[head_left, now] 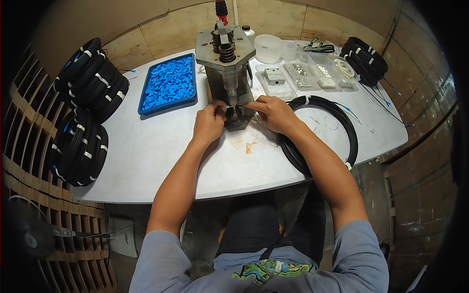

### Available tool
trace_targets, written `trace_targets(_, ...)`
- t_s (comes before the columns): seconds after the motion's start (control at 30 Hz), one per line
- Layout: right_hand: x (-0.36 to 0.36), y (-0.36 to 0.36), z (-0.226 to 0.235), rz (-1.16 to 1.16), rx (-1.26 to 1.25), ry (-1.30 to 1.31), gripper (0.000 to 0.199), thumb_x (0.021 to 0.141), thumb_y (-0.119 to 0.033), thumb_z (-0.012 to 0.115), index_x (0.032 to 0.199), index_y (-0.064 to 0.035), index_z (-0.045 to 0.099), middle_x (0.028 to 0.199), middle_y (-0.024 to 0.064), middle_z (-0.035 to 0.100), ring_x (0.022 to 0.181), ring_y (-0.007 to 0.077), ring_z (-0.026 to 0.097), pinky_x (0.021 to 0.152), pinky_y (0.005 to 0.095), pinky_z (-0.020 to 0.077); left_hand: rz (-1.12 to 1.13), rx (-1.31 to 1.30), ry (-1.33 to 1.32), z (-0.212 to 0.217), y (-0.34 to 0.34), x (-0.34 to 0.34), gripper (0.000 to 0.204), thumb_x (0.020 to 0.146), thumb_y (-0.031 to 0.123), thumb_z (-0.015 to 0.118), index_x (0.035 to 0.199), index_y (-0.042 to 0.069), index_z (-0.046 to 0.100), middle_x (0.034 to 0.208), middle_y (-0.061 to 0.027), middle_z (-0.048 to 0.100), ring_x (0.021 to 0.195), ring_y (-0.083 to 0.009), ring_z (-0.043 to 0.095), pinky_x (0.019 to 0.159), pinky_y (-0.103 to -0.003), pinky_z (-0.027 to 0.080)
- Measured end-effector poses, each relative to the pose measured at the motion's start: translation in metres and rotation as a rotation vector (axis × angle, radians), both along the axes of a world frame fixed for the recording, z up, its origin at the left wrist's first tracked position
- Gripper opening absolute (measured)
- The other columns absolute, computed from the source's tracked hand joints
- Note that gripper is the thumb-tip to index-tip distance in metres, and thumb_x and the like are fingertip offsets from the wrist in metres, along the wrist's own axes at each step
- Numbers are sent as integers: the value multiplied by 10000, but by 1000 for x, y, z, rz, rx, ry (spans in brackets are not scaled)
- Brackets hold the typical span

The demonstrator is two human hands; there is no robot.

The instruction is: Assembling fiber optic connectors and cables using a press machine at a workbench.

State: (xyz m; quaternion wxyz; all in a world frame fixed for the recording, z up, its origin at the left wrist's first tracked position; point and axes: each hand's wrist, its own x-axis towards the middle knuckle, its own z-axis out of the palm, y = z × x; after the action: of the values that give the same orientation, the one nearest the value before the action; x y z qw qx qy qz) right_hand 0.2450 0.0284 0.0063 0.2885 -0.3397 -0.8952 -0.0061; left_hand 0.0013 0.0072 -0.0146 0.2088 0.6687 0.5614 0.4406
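Observation:
A grey metal bench press (224, 63) stands on the white table, its ram pointing down at a small die (235, 113). My left hand (210, 120) is at the left of the die, fingers pinched together on something too small to make out. From the right, my right hand (274, 113) reaches to the same spot with its index finger and thumb together at the die; what they hold is hidden. A coil of black cable (352, 132), tied with white tape, lies partly under my right forearm.
A blue tray (146, 105) of small blue plastic parts sits left of the press. Stacked black cable coils (80, 146) stand at the left edge, more coils (364, 61) at the far right. Clear tubs (267, 49) and boxes of small parts (299, 73) line the back right.

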Motion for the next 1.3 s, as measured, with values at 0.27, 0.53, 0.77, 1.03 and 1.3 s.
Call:
trace_targets(0.27, 0, -1, 3, 8, -64, 13, 475, 731, 2, 676, 1176, -162, 702, 882, 93, 642, 797, 306, 654, 714, 403, 544, -19, -31, 3, 9, -6, 0, 253, 928, 43, 515, 1114, -24, 672, 854, -124, 727, 738, -198, 719, 722, -330, 556)
trace_targets(0.53, 2, -4, 3, 105, -54, 150, 276, 816, -82, 724, 1087, -131, 728, 884, 80, 695, 760, 276, 683, 682, 378, 557, -107, -80, 33, 13, -15, -2, 239, 946, 62, 534, 1112, -44, 671, 897, -156, 739, 797, -218, 737, 754, -333, 567)
trace_targets(0.77, 2, -10, 7, 98, -70, 139, 163, 886, -230, 722, 1017, -132, 729, 865, 88, 709, 747, 287, 693, 696, 389, 562, -124, -74, 28, 19, -28, 1, 234, 940, 94, 554, 1089, -22, 691, 867, -191, 736, 800, -281, 734, 771, -359, 562)
trace_targets(1.03, 2, -14, 12, 106, -78, 98, 135, 880, -206, 711, 972, -108, 704, 830, 93, 715, 757, 299, 699, 686, 402, 559, -139, -86, 56, 19, -30, 1, 227, 944, 128, 595, 1090, -17, 691, 871, -194, 734, 780, -291, 726, 759, -372, 554)
trace_targets(1.3, 0, -13, 11, 130, -25, 104, 115, 860, -181, 704, 914, -83, 677, 793, 102, 697, 745, 313, 691, 677, 415, 554, -175, -55, 90, 19, -31, 1, 203, 927, 107, 605, 1062, -22, 685, 868, -209, 726, 778, -314, 718, 748, -382, 552)
